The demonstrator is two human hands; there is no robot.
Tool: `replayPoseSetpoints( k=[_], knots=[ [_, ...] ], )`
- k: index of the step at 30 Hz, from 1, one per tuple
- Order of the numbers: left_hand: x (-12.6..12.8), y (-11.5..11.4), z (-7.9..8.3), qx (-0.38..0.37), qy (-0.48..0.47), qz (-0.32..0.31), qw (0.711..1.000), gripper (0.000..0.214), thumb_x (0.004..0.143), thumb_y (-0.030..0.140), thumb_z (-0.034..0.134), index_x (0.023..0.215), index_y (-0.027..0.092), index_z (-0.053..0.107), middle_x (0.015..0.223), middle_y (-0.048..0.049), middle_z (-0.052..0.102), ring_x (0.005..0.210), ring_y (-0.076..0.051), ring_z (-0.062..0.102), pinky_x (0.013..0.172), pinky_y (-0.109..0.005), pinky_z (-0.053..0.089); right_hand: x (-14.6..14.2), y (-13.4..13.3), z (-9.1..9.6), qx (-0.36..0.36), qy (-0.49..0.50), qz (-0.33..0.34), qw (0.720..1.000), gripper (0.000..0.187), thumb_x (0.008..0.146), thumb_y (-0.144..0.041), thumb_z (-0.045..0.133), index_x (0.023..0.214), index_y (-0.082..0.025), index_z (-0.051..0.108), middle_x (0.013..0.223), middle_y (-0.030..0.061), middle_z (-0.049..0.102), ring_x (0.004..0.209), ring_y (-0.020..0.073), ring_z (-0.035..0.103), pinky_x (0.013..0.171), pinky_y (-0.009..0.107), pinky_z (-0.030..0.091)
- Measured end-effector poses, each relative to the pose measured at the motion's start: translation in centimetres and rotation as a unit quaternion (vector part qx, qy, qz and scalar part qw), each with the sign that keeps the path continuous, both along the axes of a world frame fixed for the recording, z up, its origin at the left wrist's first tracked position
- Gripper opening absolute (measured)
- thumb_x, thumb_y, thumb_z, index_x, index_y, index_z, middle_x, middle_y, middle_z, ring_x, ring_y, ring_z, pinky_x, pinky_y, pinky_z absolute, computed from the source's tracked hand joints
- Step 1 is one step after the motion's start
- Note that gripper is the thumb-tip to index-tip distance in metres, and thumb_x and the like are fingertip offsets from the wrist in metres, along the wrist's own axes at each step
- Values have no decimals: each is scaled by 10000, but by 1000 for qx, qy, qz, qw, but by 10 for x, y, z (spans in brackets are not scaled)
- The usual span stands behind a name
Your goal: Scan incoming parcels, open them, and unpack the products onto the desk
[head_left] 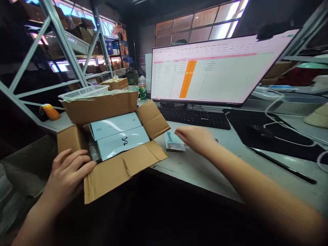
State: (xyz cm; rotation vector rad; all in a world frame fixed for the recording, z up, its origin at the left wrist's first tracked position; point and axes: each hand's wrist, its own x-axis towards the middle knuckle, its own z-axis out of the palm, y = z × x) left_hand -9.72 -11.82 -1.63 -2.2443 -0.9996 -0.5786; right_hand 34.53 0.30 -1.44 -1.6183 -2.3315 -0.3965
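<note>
An open cardboard box [107,108] stands tilted at the desk's front edge with its flaps spread. Inside it lie two pale blue boxes, the nearer pale blue box [115,143] bearing a dark curled mark and the farther pale blue box [116,124] beside it. Clear bubble wrap [94,152] fills the left end. My left hand [70,172] grips the carton's near left corner, fingers over the edge. Blurred, my right hand [193,136] is closed just right of a small flat packet [172,139] with printed lettering; whatever its fingers hold is hidden.
Behind the desk's near part stand a monitor [217,75] and a black keyboard [194,117]. To the right lie a mouse [258,131], white cables and a black pen-like stick [284,165]. A green-labelled bottle [142,89], a white basket [84,92] and metal shelving are at left.
</note>
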Motion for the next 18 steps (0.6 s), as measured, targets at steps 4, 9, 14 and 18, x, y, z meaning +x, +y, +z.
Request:
replayPoseSetpoints(
  k=[4,9,14,18],
  knots=[
    [11,-5,6,10,-1,0,1000,219,947,67,537,1083,199,647,1002,-69,702,1156,-293,625,1131,-506,311,-12,-25,47,200,109,74,971,206,1007,-306,545,1034,-230,735,988,67,771,847,254,716,627,344,468],
    [38,-10,21,23,21,-21,999,233,974,26,509,1045,194,654,994,-32,713,1175,-225,618,1165,-420,280,-69,-65,67,236,27,308,921,157,1000,-172,566,956,-202,713,897,42,747,807,198,665,674,318,494],
    [60,-15,31,25,64,-52,996,238,1028,81,453,1010,198,659,1014,-18,720,1239,-197,592,1210,-391,235,-108,-75,59,214,-29,355,910,155,979,-121,576,1001,-178,719,1015,59,748,928,227,658,775,345,530],
    [60,-7,40,37,77,-72,994,239,1015,65,464,1002,195,665,1025,-17,721,1243,-198,594,1235,-407,224,-105,-61,57,225,-2,336,915,131,977,-177,603,1037,-178,719,1121,92,737,995,255,655,831,380,557]
  ],
)
